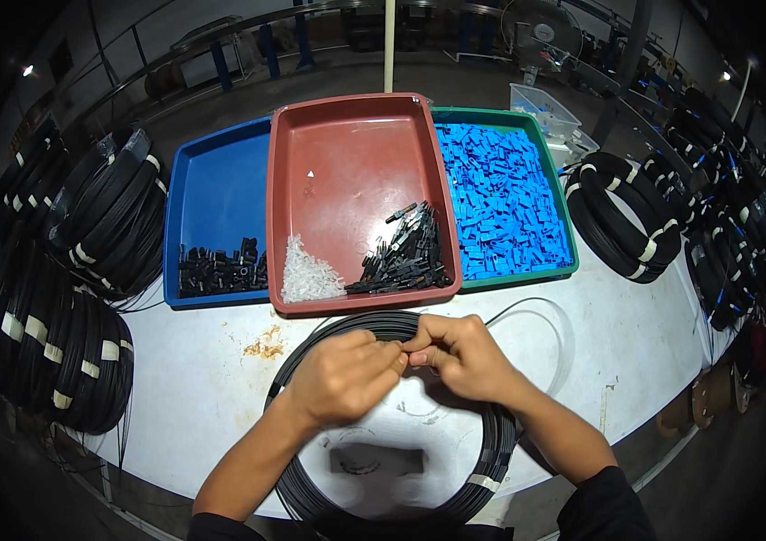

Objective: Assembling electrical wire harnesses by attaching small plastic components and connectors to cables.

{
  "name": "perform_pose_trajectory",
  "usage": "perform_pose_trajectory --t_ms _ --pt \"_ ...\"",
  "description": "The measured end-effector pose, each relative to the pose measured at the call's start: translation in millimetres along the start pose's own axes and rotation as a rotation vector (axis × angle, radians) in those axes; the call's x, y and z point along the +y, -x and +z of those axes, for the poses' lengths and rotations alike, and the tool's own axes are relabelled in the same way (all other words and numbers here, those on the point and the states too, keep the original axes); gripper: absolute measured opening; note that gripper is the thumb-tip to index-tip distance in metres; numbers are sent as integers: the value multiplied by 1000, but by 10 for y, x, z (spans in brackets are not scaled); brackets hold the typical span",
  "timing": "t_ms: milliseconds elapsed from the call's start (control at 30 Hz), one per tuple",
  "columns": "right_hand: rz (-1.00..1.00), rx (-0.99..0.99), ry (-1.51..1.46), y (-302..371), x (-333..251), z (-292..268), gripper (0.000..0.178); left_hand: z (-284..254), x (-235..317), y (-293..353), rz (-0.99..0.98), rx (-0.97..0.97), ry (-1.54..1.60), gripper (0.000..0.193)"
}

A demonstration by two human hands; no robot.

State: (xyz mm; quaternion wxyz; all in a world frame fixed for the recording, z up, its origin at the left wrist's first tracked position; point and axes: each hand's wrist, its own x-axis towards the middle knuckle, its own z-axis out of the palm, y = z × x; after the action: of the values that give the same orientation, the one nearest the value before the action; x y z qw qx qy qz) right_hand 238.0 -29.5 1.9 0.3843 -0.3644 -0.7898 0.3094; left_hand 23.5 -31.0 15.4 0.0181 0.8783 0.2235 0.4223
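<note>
My left hand (343, 374) and my right hand (462, 358) meet fingertip to fingertip above the far part of a black cable coil (495, 444). Both are closed in a pinch. Whatever sits between the fingertips is too small and too covered to name. A loose cable end (527, 300) arcs out to the right from behind my right hand. The coil lies flat on the white table (622, 361), with a pale tape band (484, 482) around its lower right side.
Beyond the coil, a red tray (347, 162) holds clear small pieces (306, 275) and black connectors (408, 257). A blue tray (221, 194) with black parts (221, 270) and a green tray (563, 230) of blue clips (500, 198) flank it. Taped cable coils (50, 343) crowd the left; another coil (626, 221) lies right.
</note>
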Motion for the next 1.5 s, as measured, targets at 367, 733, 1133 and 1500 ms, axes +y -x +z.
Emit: perform_pose_trajectory --t_ms 367,733,1133,1500 --pt "-547 157 464 0 -52 43 21 -8 39 10 -832 16 738 9" --pt "-437 126 273 18 41 73 13 33 -8 37 -349 -23 227 10" --pt "119 -80 -124 -33 -127 -26 12 -14 -62 2 284 35 -216 17" --pt "-195 86 150 23 2 88 13 11 71 11 -470 11 275 13"
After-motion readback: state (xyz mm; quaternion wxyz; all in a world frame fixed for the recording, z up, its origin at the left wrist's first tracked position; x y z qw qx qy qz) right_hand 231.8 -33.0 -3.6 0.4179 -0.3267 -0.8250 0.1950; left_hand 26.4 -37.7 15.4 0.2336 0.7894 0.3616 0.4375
